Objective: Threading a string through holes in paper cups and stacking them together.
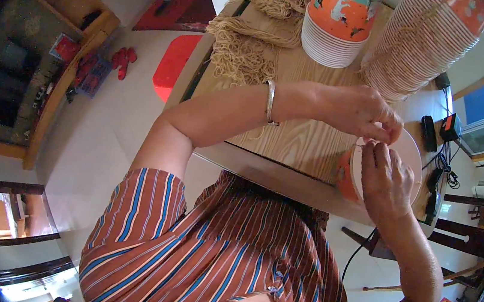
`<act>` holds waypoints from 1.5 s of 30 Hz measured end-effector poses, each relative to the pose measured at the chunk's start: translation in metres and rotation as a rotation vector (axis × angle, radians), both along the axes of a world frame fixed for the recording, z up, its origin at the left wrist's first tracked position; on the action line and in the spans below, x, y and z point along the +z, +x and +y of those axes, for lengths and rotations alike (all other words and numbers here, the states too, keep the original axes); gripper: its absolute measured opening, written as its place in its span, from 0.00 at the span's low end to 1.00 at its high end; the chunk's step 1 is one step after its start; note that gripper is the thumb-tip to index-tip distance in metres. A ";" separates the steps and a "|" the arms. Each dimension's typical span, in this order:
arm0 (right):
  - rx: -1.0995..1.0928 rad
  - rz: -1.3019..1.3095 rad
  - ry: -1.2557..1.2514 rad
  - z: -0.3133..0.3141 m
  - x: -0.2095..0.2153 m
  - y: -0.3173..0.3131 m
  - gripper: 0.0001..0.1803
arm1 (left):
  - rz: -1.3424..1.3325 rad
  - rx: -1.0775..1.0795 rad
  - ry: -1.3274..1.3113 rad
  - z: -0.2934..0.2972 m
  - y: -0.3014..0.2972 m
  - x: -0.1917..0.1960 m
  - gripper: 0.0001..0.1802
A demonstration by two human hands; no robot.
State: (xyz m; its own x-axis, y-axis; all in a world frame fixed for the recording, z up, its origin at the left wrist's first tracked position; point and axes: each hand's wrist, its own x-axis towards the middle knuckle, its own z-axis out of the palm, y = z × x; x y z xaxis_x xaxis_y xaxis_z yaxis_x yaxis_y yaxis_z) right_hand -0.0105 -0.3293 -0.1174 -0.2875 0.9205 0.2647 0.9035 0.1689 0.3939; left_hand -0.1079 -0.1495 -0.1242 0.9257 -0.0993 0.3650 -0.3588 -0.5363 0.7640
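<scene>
At the right of the table, an orange and white paper bucket (345, 174) lies under my two hands, its pale round face partly covered by them. My left hand (358, 111) reaches across from the left with its fingers pinched together over the bucket's rim. Close against it, my right hand (388, 180) has bent fingers pressed together on the same rim. The fingertips of both hands meet there. A thin thread-like strand shows beside them, but what the fingers grip is too small to make out.
Beige cord bundles (245, 55) lie on the wood-grain table (290, 148) at its far left. Behind my hands stand a short stack of orange paper buckets (339, 24) and a taller leaning stack (427, 47) draped with cord. Black cables (448, 167) and an adapter are at the right edge.
</scene>
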 end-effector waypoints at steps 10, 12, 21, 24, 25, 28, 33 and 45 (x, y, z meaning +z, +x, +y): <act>-0.501 1.146 -0.736 0.031 0.032 0.032 0.16 | -0.100 0.165 0.085 -0.011 -0.011 -0.025 0.10; -0.676 1.557 -0.953 0.035 0.034 0.040 0.16 | -0.170 0.193 0.033 -0.016 -0.016 -0.034 0.16; -0.550 2.271 -0.992 0.015 0.009 0.052 0.12 | -0.557 0.376 0.291 -0.035 -0.035 -0.049 0.15; -0.515 2.369 -1.004 0.014 0.004 0.051 0.11 | -0.647 0.371 0.591 -0.038 -0.037 -0.053 0.13; -0.515 2.428 -0.989 0.013 0.002 0.051 0.11 | -0.646 0.368 0.590 -0.040 -0.038 -0.051 0.13; -0.601 2.399 -0.946 0.013 0.003 0.045 0.10 | -0.773 0.374 0.729 -0.045 -0.037 -0.042 0.14; -0.683 2.381 -0.902 0.018 0.014 0.037 0.09 | -0.873 0.280 0.799 -0.044 -0.033 -0.028 0.13; -0.609 2.364 -1.005 0.019 0.005 0.047 0.10 | -0.739 0.104 0.813 -0.034 -0.027 -0.014 0.09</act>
State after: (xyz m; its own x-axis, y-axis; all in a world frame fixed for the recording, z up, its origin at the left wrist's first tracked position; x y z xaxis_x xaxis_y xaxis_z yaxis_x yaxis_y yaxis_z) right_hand 0.0363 -0.3099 -0.1126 -0.1554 0.7399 -0.6545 -0.4010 -0.6528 -0.6427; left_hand -0.1344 -0.1839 -0.1380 0.5241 -0.4953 0.6928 -0.5056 -0.8356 -0.2149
